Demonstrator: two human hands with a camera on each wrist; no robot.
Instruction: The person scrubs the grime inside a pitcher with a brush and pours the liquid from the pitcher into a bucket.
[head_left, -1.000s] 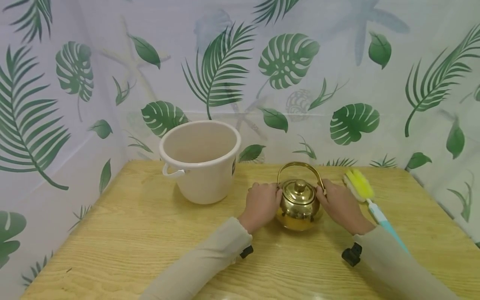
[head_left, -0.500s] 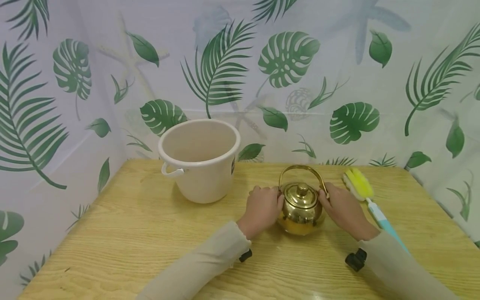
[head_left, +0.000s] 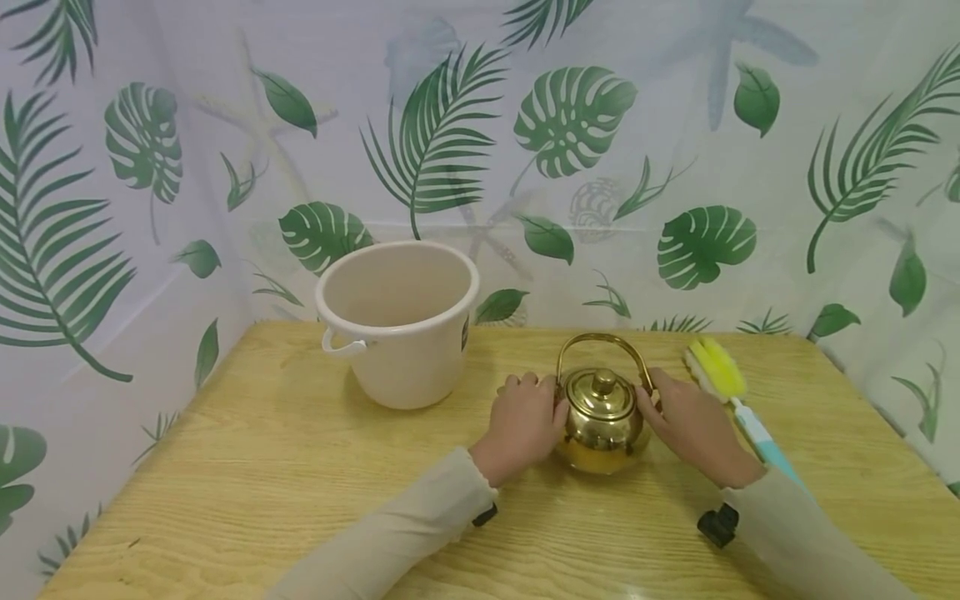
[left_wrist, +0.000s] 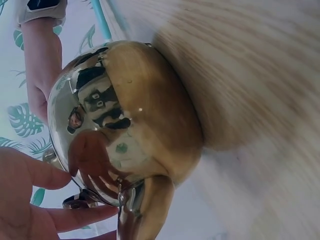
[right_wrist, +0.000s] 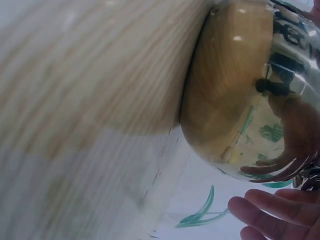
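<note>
A shiny brass kettle (head_left: 602,429) with a lidded top and an upright hoop handle (head_left: 597,337) stands on the wooden table. On its left side is my left hand (head_left: 521,421); in the left wrist view the thumb (left_wrist: 50,175) tip touches the kettle's body and a fairly straight finger (left_wrist: 82,217) reaches the spout (left_wrist: 145,205). My right hand (head_left: 693,429) lies along the other side, its thumb near the body below the handle's end. In the right wrist view its fingers (right_wrist: 270,212) are extended, slightly apart from the kettle's wall; the right thumb is hidden there.
Behind and to the left stands a white bucket (head_left: 408,362) with its handle lowered. A brush (head_left: 720,367) with a yellow sponge head and blue handle lies past my right hand. Leaf-patterned sheeting (head_left: 465,150) rises at the table's back edge.
The kettle has come slightly toward me with both hands at its sides, mostly in the first half second. Since then the right thumb has spread a little from its fingers, and the left fingers have loosened.
</note>
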